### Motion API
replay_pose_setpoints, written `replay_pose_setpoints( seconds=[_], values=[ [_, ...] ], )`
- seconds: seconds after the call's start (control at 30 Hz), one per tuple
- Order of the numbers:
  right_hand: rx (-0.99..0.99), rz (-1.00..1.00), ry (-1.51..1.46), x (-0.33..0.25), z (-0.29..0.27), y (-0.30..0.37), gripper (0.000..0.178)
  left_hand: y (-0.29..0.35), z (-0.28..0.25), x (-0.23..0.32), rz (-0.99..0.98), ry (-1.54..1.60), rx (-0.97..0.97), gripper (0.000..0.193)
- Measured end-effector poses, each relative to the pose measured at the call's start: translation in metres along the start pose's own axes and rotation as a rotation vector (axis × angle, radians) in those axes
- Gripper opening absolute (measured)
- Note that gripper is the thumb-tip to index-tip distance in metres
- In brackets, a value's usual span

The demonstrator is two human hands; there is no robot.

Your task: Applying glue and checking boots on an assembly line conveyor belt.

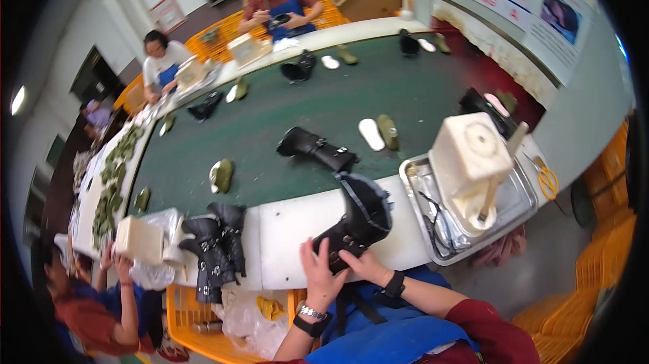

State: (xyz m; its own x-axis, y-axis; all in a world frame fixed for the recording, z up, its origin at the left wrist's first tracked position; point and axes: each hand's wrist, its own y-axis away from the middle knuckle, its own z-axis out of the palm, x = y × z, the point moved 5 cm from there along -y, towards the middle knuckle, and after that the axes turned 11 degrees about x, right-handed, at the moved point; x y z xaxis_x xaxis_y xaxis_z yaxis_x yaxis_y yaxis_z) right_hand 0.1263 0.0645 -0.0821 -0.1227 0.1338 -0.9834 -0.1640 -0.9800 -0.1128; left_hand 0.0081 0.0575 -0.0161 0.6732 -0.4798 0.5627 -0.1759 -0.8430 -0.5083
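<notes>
A black buckled boot (365, 219) stands tilted over the white table edge, its wide shaft opening upward and showing a bluish lining. My left hand (322, 275) wraps round its foot end from the left. From the right, my right hand (368, 269) grips the same part, thumb across the boot. On the green conveyor belt just beyond lies another black boot (316, 149), with a white insole (370, 134) and an olive-green piece (388, 131) beside it. Several black boots (215, 246) lie on the white ledge left of my hands.
Right of me, a metal tray (433, 246) holds a cream glue container (473, 148) with a brush. Yellow-handled scissors (546, 178) lie beyond it. An orange crate (186, 323) with plastic bags stands below the ledge. A co-worker (101, 317) works at left; others sit across the belt.
</notes>
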Motion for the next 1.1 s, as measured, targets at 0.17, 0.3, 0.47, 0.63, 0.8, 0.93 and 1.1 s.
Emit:
replay_pose_setpoints(
  seconds=[0.17, 0.3, 0.47, 0.63, 0.8, 0.93, 1.1],
  values=[
    [-0.035, -0.098, 0.037, -0.002, 0.001, 0.001, 0.042, -0.009, -0.002, -0.012, 0.057, -0.02, -0.046, 0.108],
    [-0.024, -0.164, -0.007, -0.007, 0.003, 0.0, 0.046, -0.013, 0.013, -0.013, 0.056, 0.064, -0.139, 0.107],
    [-0.059, -0.099, -0.031, -0.008, 0.002, -0.003, 0.047, -0.008, 0.015, -0.013, 0.013, 0.061, -0.021, 0.095],
    [-0.142, 0.133, -0.109, 0.004, 0.005, 0.0, 0.049, 0.001, 0.011, -0.03, -0.135, 0.12, 0.045, 0.081],
    [-0.13, 0.041, -0.212, 0.002, 0.008, -0.002, 0.056, 0.008, 0.001, -0.051, -0.326, 0.184, 0.143, 0.076],
    [-0.121, 0.043, -0.222, -0.002, 0.006, -0.003, 0.056, 0.004, -0.02, -0.065, -0.543, 0.3, 0.224, 0.069],
    [-0.127, 0.143, -0.197, -0.001, 0.006, -0.003, 0.039, -0.019, -0.089, -0.068, -0.531, 0.272, 0.271, 0.046]
  ],
)
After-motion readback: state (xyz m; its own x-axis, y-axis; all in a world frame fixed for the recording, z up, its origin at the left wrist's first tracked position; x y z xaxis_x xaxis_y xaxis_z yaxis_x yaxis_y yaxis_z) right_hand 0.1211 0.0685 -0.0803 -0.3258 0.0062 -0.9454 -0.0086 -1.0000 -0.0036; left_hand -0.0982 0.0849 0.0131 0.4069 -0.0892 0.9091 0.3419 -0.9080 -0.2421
